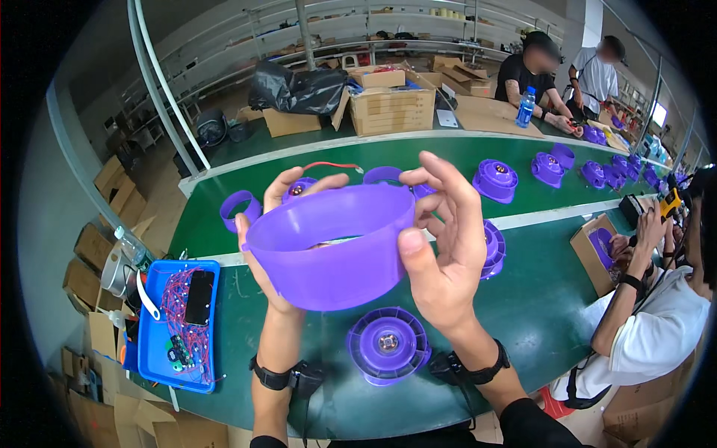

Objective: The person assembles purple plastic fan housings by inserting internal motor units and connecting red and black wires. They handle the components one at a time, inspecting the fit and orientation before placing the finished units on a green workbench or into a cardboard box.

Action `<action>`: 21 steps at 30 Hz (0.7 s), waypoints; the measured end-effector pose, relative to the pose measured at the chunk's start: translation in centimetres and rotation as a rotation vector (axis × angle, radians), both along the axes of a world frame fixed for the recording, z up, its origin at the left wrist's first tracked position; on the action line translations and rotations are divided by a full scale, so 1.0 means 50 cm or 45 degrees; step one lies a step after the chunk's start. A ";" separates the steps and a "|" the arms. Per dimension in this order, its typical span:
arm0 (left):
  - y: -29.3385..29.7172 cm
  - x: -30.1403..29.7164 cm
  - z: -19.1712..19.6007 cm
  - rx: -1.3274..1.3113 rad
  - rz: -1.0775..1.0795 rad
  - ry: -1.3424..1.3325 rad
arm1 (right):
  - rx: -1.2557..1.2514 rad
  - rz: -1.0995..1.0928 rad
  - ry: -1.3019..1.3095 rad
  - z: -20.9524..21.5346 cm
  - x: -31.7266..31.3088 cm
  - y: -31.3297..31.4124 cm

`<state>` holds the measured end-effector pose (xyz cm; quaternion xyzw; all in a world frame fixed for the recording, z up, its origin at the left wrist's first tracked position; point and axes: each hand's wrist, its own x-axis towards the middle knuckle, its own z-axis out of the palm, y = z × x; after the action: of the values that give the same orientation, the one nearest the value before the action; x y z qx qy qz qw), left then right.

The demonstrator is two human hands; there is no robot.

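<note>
Purple plastic forms the wide ring (328, 276) held up above the worktop (538, 313), about midway along its near side, tilted so that its open top shows. The left hand (263, 275) cups its left side, fingers half curled and reaching up past the rim, part of the hand hidden behind the wall. The right hand (447, 265) has its thumb against the right end of the wall; its fingers are bent and spread apart, and whether all their tips touch the ring cannot be told. Something pale shows in the ring's opening, too covered to identify.

Below the hands, a round finned purple part (373, 347) lies on the worktop near its near edge. Another purple part (493, 250) sits by the far edge, partly behind the right hand. At the left end, a blue tray (154, 328) holds a tangle of red wires (175, 299), a black block (199, 297), green circuit boards (181, 351) and a white handle (148, 297).

Past the white rail (553, 214) along the worktop's far edge, a green strip (448, 153) carries a smaller purple ring (240, 211) near its left end, a red cable (332, 164) and purple housings (495, 181) toward the right. By the worktop's right end, a co-worker in a white sleeve (646, 321) reaches toward an open cardboard box (584, 250).
</note>
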<state>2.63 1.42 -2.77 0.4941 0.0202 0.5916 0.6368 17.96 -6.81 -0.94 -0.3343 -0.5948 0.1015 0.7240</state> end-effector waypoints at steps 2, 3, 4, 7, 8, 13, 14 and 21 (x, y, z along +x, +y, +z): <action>0.004 -0.005 -0.007 0.005 -0.157 -0.070 | -0.095 0.071 -0.080 -0.006 0.006 0.002; 0.000 0.000 -0.008 0.018 -0.134 -0.051 | -0.097 0.160 -0.041 -0.007 0.006 0.003; -0.004 0.003 -0.008 0.034 -0.107 -0.032 | -0.099 0.252 -0.001 -0.007 0.002 0.006; -0.007 0.002 -0.003 0.155 0.237 0.238 | -0.214 0.436 0.132 0.005 0.004 -0.004; -0.007 -0.001 0.000 0.208 0.395 0.363 | -0.219 0.474 0.184 0.012 0.000 -0.006; -0.016 -0.008 0.007 0.227 0.638 0.517 | -0.090 0.088 -0.138 0.001 0.012 0.001; -0.022 -0.008 0.013 0.124 0.528 0.401 | -0.063 0.032 -0.161 0.000 0.013 0.003; -0.051 -0.005 0.029 0.252 0.476 0.448 | 0.017 0.007 -0.176 0.008 0.011 0.008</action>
<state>2.37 -1.11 -1.33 0.6368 0.1633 0.6032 0.4517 18.50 -6.42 -0.57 -0.3339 -0.6449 0.0763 0.6832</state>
